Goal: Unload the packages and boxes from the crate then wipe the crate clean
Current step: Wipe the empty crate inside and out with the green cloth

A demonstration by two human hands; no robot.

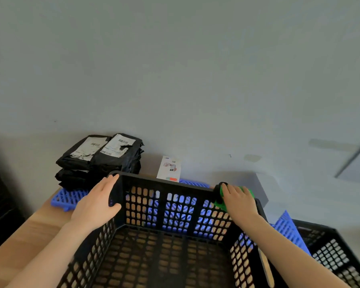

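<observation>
A black perforated crate [164, 185] stands on the wooden table in front of me, with nothing inside it. My left hand [96, 201] grips its far left corner, thumb inside the wall. My right hand [240, 201] presses a green cloth [247, 192] over the far right corner of the rim. Black mailer packages [104, 156] with white labels are stacked behind the crate at the left. A small white box [169, 168] leans against the wall behind the crate.
Blue plastic grid pallets [66, 197] lie under the packages and behind the crate; another blue grid [289, 229] stands at the right. A second black crate [337, 252] sits at the lower right. The grey wall is close behind. A dark object fills the left edge.
</observation>
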